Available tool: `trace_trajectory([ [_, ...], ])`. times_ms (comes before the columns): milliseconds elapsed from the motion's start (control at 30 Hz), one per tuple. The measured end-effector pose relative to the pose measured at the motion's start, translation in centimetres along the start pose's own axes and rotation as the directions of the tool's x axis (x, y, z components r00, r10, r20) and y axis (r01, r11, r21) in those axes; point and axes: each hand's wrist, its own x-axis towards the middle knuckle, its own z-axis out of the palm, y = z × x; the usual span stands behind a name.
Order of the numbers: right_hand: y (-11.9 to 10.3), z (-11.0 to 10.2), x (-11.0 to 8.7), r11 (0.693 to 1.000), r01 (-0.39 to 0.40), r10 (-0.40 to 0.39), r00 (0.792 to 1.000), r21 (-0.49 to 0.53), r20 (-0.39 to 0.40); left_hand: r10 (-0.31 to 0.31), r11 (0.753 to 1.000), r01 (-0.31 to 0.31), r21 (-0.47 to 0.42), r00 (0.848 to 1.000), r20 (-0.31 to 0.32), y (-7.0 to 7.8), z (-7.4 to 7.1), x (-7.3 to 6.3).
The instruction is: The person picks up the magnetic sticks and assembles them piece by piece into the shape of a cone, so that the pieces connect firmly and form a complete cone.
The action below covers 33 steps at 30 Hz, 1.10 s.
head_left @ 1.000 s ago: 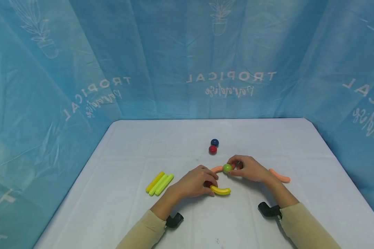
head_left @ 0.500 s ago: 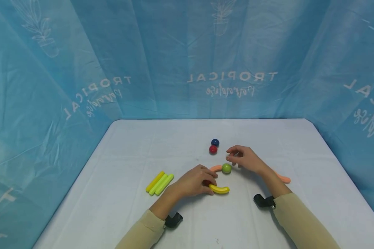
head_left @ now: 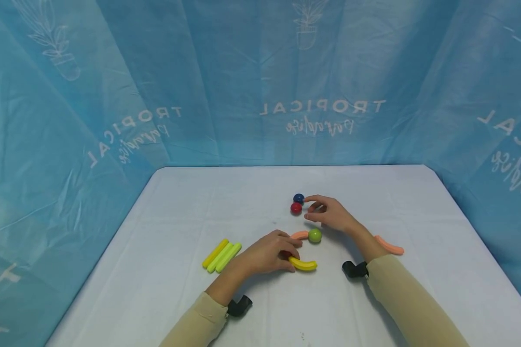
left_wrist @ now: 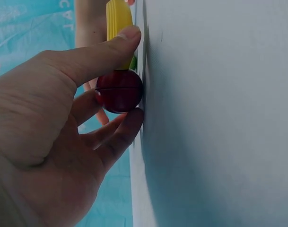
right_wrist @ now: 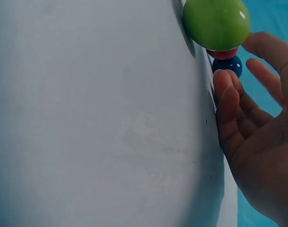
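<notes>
Glossy dark-red ball (left_wrist: 119, 97), nearer the wearer than the glossy green ball (head_left: 315, 235) and left of it, pinched by the left hand (head_left: 270, 253) against a ribbed yellow curved piece (head_left: 305, 265); probably light, stiff, slippery, best gripped across its sides. Right hand (head_left: 332, 214) beyond the green ball, fingers parted, holding nothing. Blue backdrop sheet (head_left: 234, 140) farther behind, lettered "TROPICAL Paradise", mirrored.

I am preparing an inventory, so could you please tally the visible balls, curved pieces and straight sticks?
Balls: 4 (blue ball, red ball, green ball, held dark red ball)
Curved pieces: 3 (yellow curve, left orange curve, right orange curve)
Straight sticks: 3 (yellow stick, middle green stick, right green stick)
Total in view: 10
</notes>
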Motion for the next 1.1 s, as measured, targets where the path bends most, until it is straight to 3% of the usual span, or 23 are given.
trace_trajectory([
  [333,-0.2,0.3,1.2,0.992,0.041,-0.039,0.999,-0.120,0.022,0.001,1.000,-0.001,-0.008,1.000,-0.001,0.0,0.0,-0.1],
  [1100,-0.2,0.9,1.8,0.980,0.079,-0.069,0.996,-0.182,0.061,-0.001,1.000,0.000,0.030,1.000,0.026,0.1,-0.1,-0.1],
])
